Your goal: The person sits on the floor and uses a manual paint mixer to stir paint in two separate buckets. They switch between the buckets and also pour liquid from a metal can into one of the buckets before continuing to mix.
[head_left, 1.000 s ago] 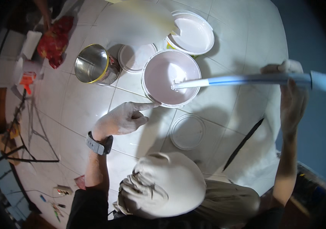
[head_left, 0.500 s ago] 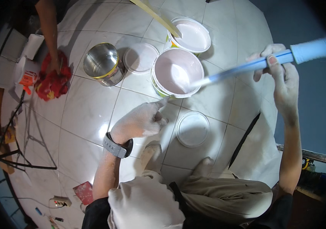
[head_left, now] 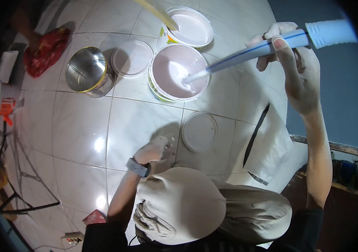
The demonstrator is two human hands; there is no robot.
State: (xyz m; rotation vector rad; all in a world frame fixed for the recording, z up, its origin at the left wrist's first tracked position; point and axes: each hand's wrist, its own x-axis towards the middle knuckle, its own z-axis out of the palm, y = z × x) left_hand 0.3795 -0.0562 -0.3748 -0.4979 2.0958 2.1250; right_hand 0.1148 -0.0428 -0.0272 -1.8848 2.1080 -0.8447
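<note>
My right hand (head_left: pixel 291 56), dusted white, grips a blue-and-white stick (head_left: pixel 256 51) with a ribbed light-blue end. The stick slants down left, its pale tip inside a paint bucket (head_left: pixel 157 85) that holds some whitish paint. Curled and holding nothing that I can see, my left hand (head_left: pixel 157 150) hovers above the tiles, a grey watch on its wrist. To its right lies a round white lid (head_left: pixel 200 131). Behind the first bucket stands a second paint bucket (head_left: pixel 195 26) with a yellowish stick (head_left: pixel 158 13) in it.
An open metal can (head_left: pixel 87 71) and another round lid (head_left: pixel 132 59) stand left of the buckets. Another person's hand (head_left: pixel 33 41) is at a red plastic bag (head_left: pixel 46 52). A black stand leg (head_left: pixel 32 206) and a power strip (head_left: pixel 72 239) are at the lower left.
My left hand has drawn back from the bucket's rim toward me, its extended finger now curled. The stick's tip has moved deeper into the bucket. The view has shifted.
</note>
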